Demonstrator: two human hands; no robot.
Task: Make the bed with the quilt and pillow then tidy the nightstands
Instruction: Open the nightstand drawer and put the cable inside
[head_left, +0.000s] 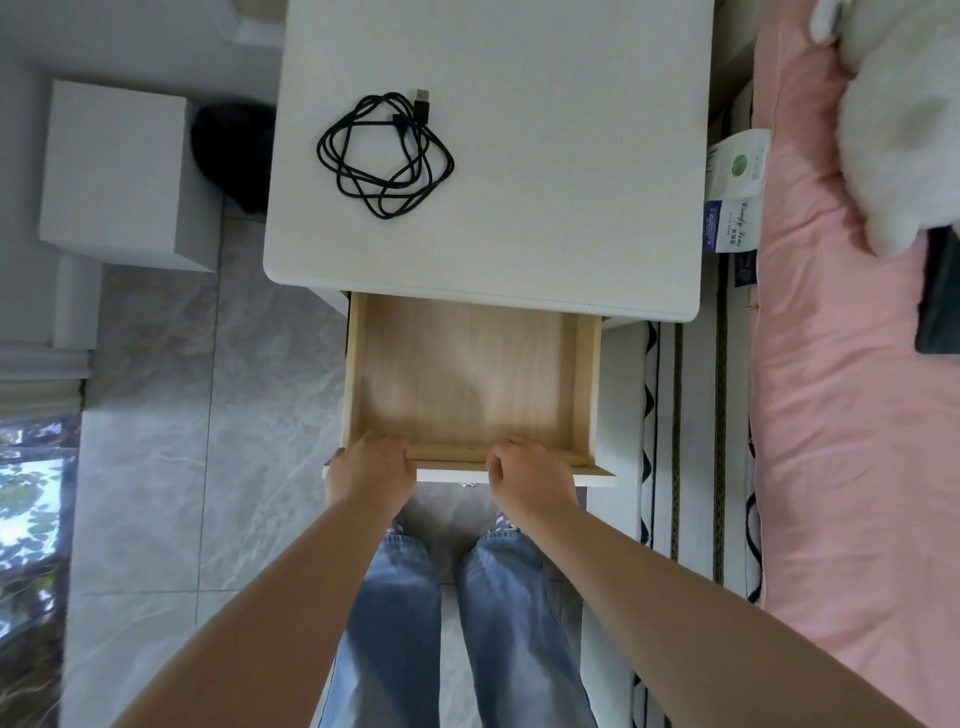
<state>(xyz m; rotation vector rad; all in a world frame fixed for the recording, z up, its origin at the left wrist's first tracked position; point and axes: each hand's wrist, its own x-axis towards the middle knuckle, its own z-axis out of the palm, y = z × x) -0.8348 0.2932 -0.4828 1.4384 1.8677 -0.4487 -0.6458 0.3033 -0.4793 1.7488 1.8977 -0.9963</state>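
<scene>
The mattress tags (730, 228) carry print (a script brand line, too small to read).

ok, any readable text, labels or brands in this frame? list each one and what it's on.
"Comfy Tone" (script, uncertain read): on the white mattress tag hanging between the nightstand and the bed.
Blue tag section: small white print, too small to read.
Upper tag with green round logo: print too blurred to read.
Cable, drawer: no text visible.
</scene>
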